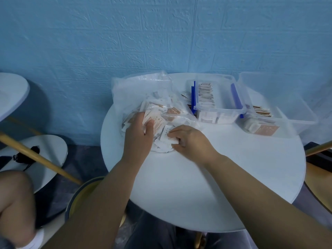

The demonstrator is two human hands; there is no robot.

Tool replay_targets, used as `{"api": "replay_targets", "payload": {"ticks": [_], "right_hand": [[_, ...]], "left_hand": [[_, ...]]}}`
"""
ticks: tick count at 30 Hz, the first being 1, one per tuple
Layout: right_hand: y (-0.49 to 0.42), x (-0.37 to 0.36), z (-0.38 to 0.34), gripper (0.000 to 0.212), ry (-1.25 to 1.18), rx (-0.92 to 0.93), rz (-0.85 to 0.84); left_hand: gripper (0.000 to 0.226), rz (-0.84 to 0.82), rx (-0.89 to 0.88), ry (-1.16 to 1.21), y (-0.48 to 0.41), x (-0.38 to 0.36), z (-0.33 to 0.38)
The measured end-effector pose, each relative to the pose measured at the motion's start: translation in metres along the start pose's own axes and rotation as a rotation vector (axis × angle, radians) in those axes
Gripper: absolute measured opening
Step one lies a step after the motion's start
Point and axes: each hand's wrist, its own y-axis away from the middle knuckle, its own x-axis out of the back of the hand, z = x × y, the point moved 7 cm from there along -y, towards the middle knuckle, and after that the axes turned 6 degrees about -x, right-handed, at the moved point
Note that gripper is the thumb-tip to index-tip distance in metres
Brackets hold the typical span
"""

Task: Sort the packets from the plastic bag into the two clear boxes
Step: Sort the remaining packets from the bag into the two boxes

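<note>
Snugly, packet (166, 141) within right grip (190, 141) (beside bag (136, 87))

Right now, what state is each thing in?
bag: open, packets inside
blue-latch box: lidless, partly filled
plain box: lidless, partly filled
left hand: grips packets at the bag
right hand: pinches white packets

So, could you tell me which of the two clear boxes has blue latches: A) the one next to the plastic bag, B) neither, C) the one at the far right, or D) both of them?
A: the blue latches sit on the near box beside the plastic bag; the far-right box shows none.
</note>
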Motion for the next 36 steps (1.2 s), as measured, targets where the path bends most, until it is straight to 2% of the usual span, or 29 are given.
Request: {"api": "replay_targets", "payload": {"ticks": [3,5,8,10,14,17,22,24,26,28,30,33,36], "right_hand": [[0.003,0.008,-0.002,0.022,-0.061,0.022,0.079],[0.005,0.018,-0.004,0.018,-0.184,-0.014,0.153],[0.008,0.034,-0.002,0.015,-0.411,-0.160,0.237],[0.012,0.037,0.005,0.012,-0.582,-0.305,0.234],[0.031,0.035,0.017,0.011,-0.911,-0.534,0.224],[0.047,0.034,0.020,0.008,-1.053,-0.599,0.251],[0.074,0.043,0.033,0.013,-1.052,-0.640,0.331],[0.082,0.050,0.037,0.022,-0.941,-0.605,0.335],[0.088,0.056,0.039,0.035,-0.772,-0.575,0.299],[0.095,0.060,0.042,0.035,-0.683,-0.558,0.299],[0.103,0.064,0.046,0.035,-0.672,-0.569,0.347],[0.107,0.063,0.050,0.033,-0.699,-0.582,0.383],[0.106,0.063,0.048,0.029,-0.655,-0.522,0.383]], "left_hand": [[0.034,0.006,0.003,0.008,0.003,0.003,0.001],[0.034,0.021,0.004,0.022,0.003,0.006,0.001],[0.032,0.029,0.004,0.055,0.002,0.007,0.002],[0.030,0.008,0.026,0.099,0.001,0.004,0.002],[0.015,-0.095,0.156,0.392,0.009,-0.017,0.001],[0.019,-0.208,0.295,0.616,0.028,-0.041,0.014],[0.015,-0.303,0.355,0.810,0.057,-0.076,0.032],[0.026,-0.314,0.330,0.833,0.064,-0.087,0.036],[0.035,-0.333,0.266,0.825,0.070,-0.095,0.043],[0.026,-0.324,0.200,0.781,0.071,-0.099,0.048],[0.016,-0.318,0.150,0.760,0.070,-0.098,0.052],[0.025,-0.337,0.099,0.718,0.068,-0.094,0.053],[0.031,-0.260,0.110,0.649,0.067,-0.083,0.042]]}}
